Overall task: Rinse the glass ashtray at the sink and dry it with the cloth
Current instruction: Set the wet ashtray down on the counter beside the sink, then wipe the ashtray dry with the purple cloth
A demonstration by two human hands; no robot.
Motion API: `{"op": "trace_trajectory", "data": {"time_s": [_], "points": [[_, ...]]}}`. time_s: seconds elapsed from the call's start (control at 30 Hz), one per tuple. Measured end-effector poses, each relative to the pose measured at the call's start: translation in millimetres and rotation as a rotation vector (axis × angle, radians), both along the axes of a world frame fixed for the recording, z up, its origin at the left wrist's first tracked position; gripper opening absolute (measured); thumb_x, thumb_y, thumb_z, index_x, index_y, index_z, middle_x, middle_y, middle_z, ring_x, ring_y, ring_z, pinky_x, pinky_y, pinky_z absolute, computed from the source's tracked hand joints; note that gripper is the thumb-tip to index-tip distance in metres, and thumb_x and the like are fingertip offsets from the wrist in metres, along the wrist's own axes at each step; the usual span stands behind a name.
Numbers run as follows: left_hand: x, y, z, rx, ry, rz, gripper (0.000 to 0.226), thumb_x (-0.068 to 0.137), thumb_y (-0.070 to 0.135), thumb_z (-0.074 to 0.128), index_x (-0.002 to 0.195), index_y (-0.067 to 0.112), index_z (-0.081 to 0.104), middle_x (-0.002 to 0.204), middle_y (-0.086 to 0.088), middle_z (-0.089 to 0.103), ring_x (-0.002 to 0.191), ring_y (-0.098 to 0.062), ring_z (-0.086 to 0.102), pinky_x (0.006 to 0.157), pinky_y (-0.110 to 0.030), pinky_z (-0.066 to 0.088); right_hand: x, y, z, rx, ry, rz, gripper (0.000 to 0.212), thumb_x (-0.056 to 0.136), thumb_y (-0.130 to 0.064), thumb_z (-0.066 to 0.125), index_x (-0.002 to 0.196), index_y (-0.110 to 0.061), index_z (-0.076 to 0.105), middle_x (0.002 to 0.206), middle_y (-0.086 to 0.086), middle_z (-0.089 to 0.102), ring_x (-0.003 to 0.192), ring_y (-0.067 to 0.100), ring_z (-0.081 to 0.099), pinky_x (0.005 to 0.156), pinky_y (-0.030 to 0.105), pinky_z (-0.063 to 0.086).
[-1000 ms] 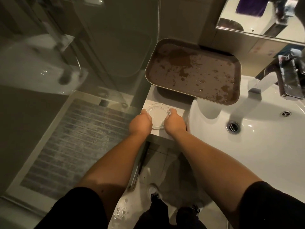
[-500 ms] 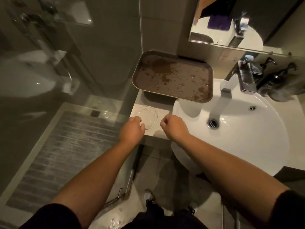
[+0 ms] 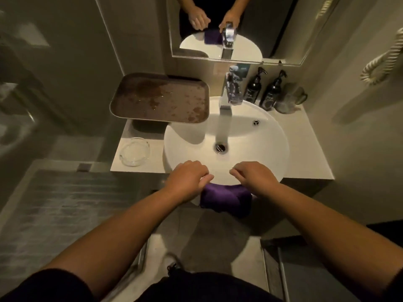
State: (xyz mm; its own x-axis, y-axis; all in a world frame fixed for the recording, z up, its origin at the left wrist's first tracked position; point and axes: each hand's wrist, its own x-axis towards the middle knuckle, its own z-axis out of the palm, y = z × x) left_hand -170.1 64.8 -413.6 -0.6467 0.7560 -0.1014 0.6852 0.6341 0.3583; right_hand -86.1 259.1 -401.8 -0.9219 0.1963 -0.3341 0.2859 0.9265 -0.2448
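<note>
Hovering over the round white basin's (image 3: 272, 136) 6 o'clock rim, both hands, left (image 3: 187, 179) and right (image 3: 254, 176), hang loosely curled, holding nothing. Their wrists partly cover the folded purple cloth (image 3: 225, 198). At 9 o'clock, the clear round glass ashtray (image 3: 134, 151) sits on the pale bench (image 3: 305, 147), near the stained brown rectangular tray (image 3: 160, 98).

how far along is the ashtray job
Done, apparently: the ashtray sits on the counter left of the sink, in neither hand. Whether it is rinsed or dry cannot be told. In hand: nothing; the left hand and right hand hover loosely curled above the purple cloth draped over the sink's front rim. Left: possibly taking up the cloth; no water visibly runs from the tap.
</note>
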Motion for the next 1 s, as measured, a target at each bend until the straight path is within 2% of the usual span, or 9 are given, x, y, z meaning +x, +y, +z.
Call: {"op": "trace_trajectory", "data": {"time_s": [0.03,0.1,0.2,0.27,0.33,0.5,0.7,0.87,1.0], "points": [[8.1,6.3,-3.9,-0.037,0.007,-0.085,0.04,0.097,0.053,0.044,0.107,0.023,0.068,0.104,0.003,0.066,0.09,-0.015,0.058,0.086,-0.035,0.05,10.9,3.6,-1.6,-0.033,-0.034,0.042,0.034,0.102,-0.038,0.045,0.083,-0.017,0.062,0.089,0.002,0.067,0.082,0.021,0.059,0.066,0.026,0.041],[19.8,12.1,-15.2,-0.112,0.0,-0.229,0.05,0.09,0.064,0.043,0.118,0.027,0.061,0.109,0.004,0.065,0.094,-0.015,0.058,0.087,-0.037,0.049,30.0,9.4,-7.2,-0.078,-0.052,0.146,0.034,0.101,-0.045,0.045,0.107,-0.018,0.066,0.109,0.002,0.069,0.097,0.022,0.061,0.081,0.027,0.045],[26.3,12.3,-31.6,-0.172,0.007,-0.282,0.063,0.077,0.073,0.048,0.124,0.031,0.053,0.113,0.007,0.066,0.097,-0.015,0.061,0.088,-0.037,0.05,45.6,14.7,-22.6,-0.055,-0.032,0.335,0.064,0.087,-0.066,0.053,0.136,-0.025,0.048,0.126,0.0,0.062,0.109,0.02,0.057,0.098,0.036,0.045],[27.8,13.5,-36.9,-0.192,0.069,-0.272,0.06,0.074,0.067,0.056,0.121,0.03,0.055,0.112,0.007,0.067,0.097,-0.017,0.063,0.087,-0.037,0.05,48.7,14.1,-36.3,-0.003,-0.013,0.42,0.075,0.081,-0.071,0.055,0.141,-0.029,0.039,0.132,-0.002,0.058,0.115,0.02,0.055,0.1,0.039,0.043],[30.0,15.6,-38.4,-0.194,0.127,-0.258,0.049,0.074,0.057,0.064,0.114,0.029,0.059,0.107,0.006,0.068,0.093,-0.019,0.065,0.083,-0.037,0.05,49.6,13.1,-46.3,0.06,0.05,0.449,0.073,0.084,-0.066,0.056,0.144,-0.03,0.035,0.136,-0.003,0.056,0.12,0.019,0.053,0.103,0.041,0.039],[35.1,13.6,-36.3,-0.145,0.144,-0.226,0.035,0.078,0.053,0.066,0.106,0.032,0.063,0.098,0.007,0.071,0.085,-0.015,0.066,0.077,-0.034,0.052,53.3,11.0,-51.9,0.025,0.203,0.432,0.045,0.089,-0.047,0.063,0.13,-0.031,0.055,0.116,-0.003,0.068,0.103,0.017,0.062,0.095,0.036,0.046],[33.2,2.6,-30.2,-0.088,0.076,-0.231,0.022,0.086,0.041,0.061,0.107,0.035,0.066,0.095,0.01,0.072,0.082,-0.01,0.065,0.076,-0.033,0.053,49.6,16.0,-39.5,-0.128,0.119,0.426,0.023,0.092,-0.032,0.063,0.113,-0.027,0.067,0.097,-0.003,0.073,0.086,0.015,0.064,0.083,0.032,0.05],[26.8,-13.8,-11.3,-0.025,-0.187,-0.127,0.023,0.093,0.023,0.061,0.115,0.028,0.066,0.099,0.009,0.071,0.088,-0.007,0.064,0.083,-0.024,0.051,38.4,17.6,-19.3,-0.307,-0.019,0.256,0.016,0.094,-0.022,0.063,0.109,-0.022,0.069,0.095,-0.006,0.07,0.086,0.01,0.063,0.078,0.021,0.047],[15.0,-36.9,5.4,0.183,-0.442,0.027,0.017,0.094,0.027,0.061,0.11,0.024,0.068,0.094,0.01,0.068,0.087,-0.006,0.066,0.078,-0.021,0.051,23.1,13.2,2.7,-0.52,-0.071,0.141,0.009,0.093,-0.029,0.066,0.1,-0.024,0.069,0.087,-0.009,0.069,0.084,0.009,0.066,0.072,0.017,0.051]]}}
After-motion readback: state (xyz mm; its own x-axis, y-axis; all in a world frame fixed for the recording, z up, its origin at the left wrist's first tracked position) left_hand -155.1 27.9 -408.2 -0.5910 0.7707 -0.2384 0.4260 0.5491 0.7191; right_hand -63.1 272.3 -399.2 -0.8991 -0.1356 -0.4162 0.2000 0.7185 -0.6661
